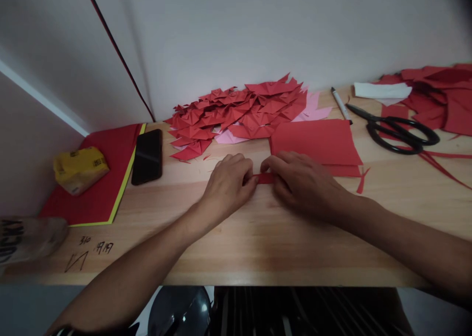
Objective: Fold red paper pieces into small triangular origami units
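Between my two hands, low over the wooden table (221, 247), a narrow piece of folded red paper (264, 179) shows. My left hand (232, 179) is closed on its left end, thumb and fingers pinched together. On the right end, my right hand (298, 181) is closed too, its fingers bent over the paper. Most of the piece is hidden under the fingers. Just behind my right hand lies a stack of flat red paper sheets (317, 142). Beyond my left hand sits a pile of folded red paper pieces (236, 110), with some pink paper (232, 135) among them.
Black-handled scissors (398, 132), a marker (341, 105), a white folded strip (381, 90) and red paper scraps (442, 100) lie right. Left are a phone (147, 156), red and yellow sheets (110, 188), a yellow packet (81, 169) and a bottle (33, 238). A wall (258, 31) stands behind.
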`<state>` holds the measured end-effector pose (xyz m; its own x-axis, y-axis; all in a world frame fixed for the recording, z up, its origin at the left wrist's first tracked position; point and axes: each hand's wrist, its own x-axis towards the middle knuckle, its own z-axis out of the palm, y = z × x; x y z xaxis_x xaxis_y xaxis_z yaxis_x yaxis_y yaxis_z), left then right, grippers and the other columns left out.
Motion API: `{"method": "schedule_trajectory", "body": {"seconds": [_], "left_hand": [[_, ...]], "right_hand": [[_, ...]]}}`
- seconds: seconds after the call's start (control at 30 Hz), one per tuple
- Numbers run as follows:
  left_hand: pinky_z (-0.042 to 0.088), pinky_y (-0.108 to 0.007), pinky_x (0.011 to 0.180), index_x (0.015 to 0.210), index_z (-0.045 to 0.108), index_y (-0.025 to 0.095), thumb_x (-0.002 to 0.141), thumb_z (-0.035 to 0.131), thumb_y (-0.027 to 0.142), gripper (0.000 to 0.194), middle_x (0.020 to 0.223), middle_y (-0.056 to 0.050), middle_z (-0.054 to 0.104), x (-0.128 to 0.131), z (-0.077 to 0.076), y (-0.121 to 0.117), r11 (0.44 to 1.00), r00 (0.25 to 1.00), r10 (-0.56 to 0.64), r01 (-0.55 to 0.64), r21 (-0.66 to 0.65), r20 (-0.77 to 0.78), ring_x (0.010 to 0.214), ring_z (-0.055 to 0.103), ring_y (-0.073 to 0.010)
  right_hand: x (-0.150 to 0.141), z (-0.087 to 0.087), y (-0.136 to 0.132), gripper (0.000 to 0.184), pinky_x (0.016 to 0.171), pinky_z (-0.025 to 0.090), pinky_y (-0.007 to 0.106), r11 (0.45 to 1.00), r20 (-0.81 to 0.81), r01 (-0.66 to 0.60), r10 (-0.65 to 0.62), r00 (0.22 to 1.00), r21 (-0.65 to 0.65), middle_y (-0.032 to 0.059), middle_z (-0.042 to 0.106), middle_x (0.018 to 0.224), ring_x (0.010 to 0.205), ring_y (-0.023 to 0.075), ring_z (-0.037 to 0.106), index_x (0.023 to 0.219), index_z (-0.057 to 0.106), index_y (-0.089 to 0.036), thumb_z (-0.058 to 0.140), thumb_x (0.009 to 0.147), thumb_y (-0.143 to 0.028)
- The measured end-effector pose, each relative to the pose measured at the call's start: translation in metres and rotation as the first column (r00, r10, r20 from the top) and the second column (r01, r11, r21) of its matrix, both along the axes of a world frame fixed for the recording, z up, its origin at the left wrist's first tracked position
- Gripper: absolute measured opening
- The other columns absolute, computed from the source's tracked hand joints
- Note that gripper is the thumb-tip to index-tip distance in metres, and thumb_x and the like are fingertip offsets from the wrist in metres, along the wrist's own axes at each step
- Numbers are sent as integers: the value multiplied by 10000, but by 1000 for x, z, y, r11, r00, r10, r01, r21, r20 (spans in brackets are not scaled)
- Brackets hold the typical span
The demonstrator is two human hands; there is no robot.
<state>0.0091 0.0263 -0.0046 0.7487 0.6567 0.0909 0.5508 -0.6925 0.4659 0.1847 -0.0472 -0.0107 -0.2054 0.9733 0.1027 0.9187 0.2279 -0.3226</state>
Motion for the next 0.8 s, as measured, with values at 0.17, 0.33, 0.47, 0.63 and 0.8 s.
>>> {"method": "schedule_trajectory", "body": {"seconds": [0.17, 0.33, 0.47, 0.63, 0.8], "left_hand": [[349, -316, 679, 689, 437, 190, 853, 559, 181, 204, 775, -16, 516, -3, 2, 0, 998, 999, -33, 35, 46, -26, 784, 461, -178], [345, -322, 675, 678, 411, 193, 844, 543, 169, 213, 765, -17, 511, -3, 2, 0, 998, 998, -37, 40, 46, -50, 774, 455, -179], [344, -323, 671, 684, 421, 193, 840, 524, 158, 191, 772, -21, 514, -2, 2, 0, 996, 998, -35, 39, 80, -54, 777, 455, -181], [355, -325, 678, 678, 424, 192, 836, 526, 154, 192, 777, -24, 522, -1, 1, -1, 996, 997, -18, 24, 87, -71, 781, 465, -183], [364, -339, 694, 704, 457, 193, 886, 553, 294, 229, 796, -29, 531, 1, -4, -2, 990, 997, 0, 11, 142, -77, 794, 473, -195]], "right_hand": [[2, -1, 0, 266, 790, 413, 394, 1000, 6, -5, 5, 1000, 16, 106, 633, 972, 934, 286, 595, 1053, 563, -213, 468, 824, -118], [1, 0, 0, 222, 782, 412, 394, 1000, 7, 1, -1, 1000, 14, 103, 630, 954, 906, 278, 595, 1038, 568, -215, 448, 864, -148], [-3, 0, 0, 177, 756, 406, 387, 999, 28, 22, -23, 999, 31, 110, 623, 912, 866, 272, 581, 1005, 579, -188, 441, 932, -273], [-4, 0, 0, 160, 735, 394, 373, 999, 53, 15, -17, 998, 41, 104, 623, 901, 849, 265, 573, 1008, 577, -193, 476, 910, -270], [-1, 2, 1, 181, 757, 405, 378, 1000, 13, -7, 7, 1000, 18, 118, 624, 935, 895, 275, 585, 1021, 573, -183, 448, 892, -206]]}}
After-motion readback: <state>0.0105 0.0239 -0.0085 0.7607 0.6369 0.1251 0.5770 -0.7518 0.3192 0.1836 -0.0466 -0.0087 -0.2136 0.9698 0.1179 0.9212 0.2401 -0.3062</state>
